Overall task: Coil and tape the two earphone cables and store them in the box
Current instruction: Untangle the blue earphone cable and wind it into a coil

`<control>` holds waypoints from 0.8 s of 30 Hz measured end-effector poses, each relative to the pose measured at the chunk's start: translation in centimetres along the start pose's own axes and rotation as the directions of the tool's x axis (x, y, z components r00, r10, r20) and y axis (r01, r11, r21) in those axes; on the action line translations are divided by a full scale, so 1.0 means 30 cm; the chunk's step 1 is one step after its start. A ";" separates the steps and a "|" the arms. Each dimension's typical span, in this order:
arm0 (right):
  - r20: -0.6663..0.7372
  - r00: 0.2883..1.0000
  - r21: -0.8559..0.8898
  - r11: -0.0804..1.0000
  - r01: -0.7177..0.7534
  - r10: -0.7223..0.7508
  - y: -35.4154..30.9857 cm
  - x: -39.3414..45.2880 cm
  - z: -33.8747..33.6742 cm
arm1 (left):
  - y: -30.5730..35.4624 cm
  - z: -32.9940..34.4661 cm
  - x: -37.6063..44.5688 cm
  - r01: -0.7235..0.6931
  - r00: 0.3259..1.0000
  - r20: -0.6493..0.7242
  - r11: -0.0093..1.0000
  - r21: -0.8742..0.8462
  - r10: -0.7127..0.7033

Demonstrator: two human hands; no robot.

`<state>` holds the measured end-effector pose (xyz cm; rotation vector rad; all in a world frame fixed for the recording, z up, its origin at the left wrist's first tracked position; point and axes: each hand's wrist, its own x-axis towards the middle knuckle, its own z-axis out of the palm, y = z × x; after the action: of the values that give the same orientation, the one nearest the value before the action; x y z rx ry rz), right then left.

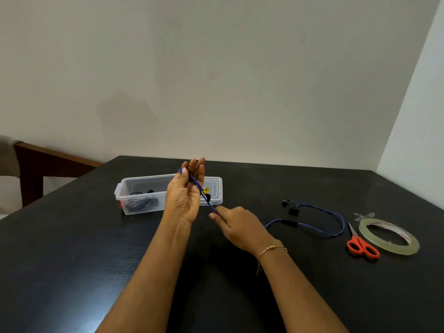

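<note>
1. Blue earphone cable (322,218): one end wound round the left hand (185,195), which is raised palm-up over the table's mid area w/ fingers nearly straight and thumb pressed on the strands near the fingertips.
2. Right hand (236,225), just right of and below the left, pinches the same cable btwn thumb and forefinger; cable runs taut from the left fingertips down to that pinch.
3. Rest of the blue cable trails right across the dark table (72,260) in a loose loop, earbuds lying toward the far side, well apart from both hands.
4. Clear plastic box (134,188) sits behind the left hand, toward the far-left part of the table, open on top. Black earphone cable (141,203) lies coiled inside it, at its left end.
5. Small yellow bit (206,190) shows beside the cable near the box's right end; can't tell what it is.
6. Orange-handled scissors (361,246) lie near the right edge, blades pointing away, touching or just beside the tape roll (389,236), which lies flat to their right.
7. Thin gold bracelet (272,248) on the right wrist.
</note>
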<state>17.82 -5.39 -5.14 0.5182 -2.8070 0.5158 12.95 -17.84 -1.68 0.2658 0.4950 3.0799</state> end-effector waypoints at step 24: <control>-0.573 0.810 0.283 0.958 0.052 0.125 0.128 0.003 -0.063 | -0.117 0.016 -0.101 -0.041 0.888 0.144 0.237 0.971 -0.437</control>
<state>16.57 -1.33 -4.54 0.2834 -2.1567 0.9225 15.96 -14.49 -2.83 0.7111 2.1265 1.8656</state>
